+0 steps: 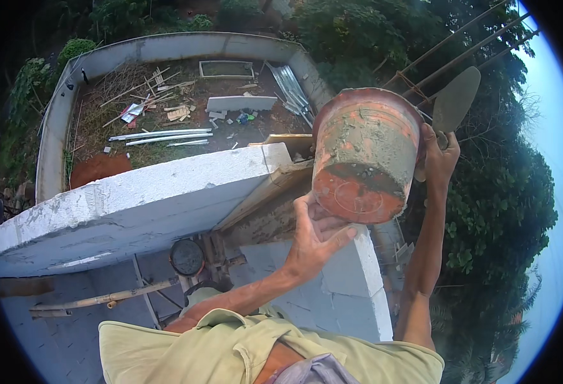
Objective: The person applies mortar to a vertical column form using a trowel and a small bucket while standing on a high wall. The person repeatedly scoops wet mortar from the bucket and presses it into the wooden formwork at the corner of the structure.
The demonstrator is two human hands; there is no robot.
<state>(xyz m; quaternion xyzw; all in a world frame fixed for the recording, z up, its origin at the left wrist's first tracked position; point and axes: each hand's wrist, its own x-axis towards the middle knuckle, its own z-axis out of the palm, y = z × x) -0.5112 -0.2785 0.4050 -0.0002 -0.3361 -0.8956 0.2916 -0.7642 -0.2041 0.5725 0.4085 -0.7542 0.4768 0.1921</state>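
A mortar-smeared orange bucket (pixel 365 153) is raised and tilted, its stained bottom toward me. My left hand (pixel 317 233) is beneath it, fingers curled against the lower edge and thumb reaching toward a white block. My right hand (pixel 440 153) grips the bucket's right side together with a trowel, whose grey blade (pixel 457 96) points up and right. The bucket's inside is hidden. Just below stands a short white block wall (pixel 352 288); another white block wall (pixel 140 198) runs along the left.
A round container of grey material (pixel 187 256) sits lower down by bamboo poles (pixel 105 301). Below is a walled yard (pixel 230 45) with planks, pipes and metal sheets (pixel 294 89). Steel bars (pixel 480 38) protrude at upper right, with trees (pixel 493 211) beyond.
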